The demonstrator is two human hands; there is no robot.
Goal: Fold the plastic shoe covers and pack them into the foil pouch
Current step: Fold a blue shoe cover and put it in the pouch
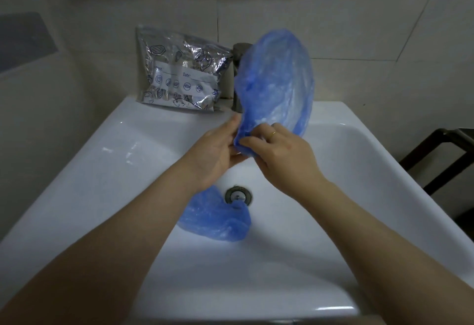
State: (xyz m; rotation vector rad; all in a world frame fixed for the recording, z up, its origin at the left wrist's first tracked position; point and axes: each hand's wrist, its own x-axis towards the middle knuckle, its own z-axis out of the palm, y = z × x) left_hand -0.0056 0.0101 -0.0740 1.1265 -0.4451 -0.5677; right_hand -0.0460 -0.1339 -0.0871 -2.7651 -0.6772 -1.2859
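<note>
Holding one blue shoe cover above the sink, the left hand and right hand are both pinching its lower edge. Smoothing it flat before folding is advisable. A second shoe cover is lying by the drain; the foil pouch is leaning against the wall.

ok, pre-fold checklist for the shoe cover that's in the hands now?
1. Both hands on the raised blue shoe cover: ok, left hand and right hand pinch its lower end.
2. Cover flattened for folding: not ok, it hangs puffed up.
3. Second shoe cover within reach: ok, crumpled in the sink by the drain.
4. Foil pouch at hand: ok, leaning on the wall behind the sink.
5. Pouch mouth open: cannot tell.
</note>
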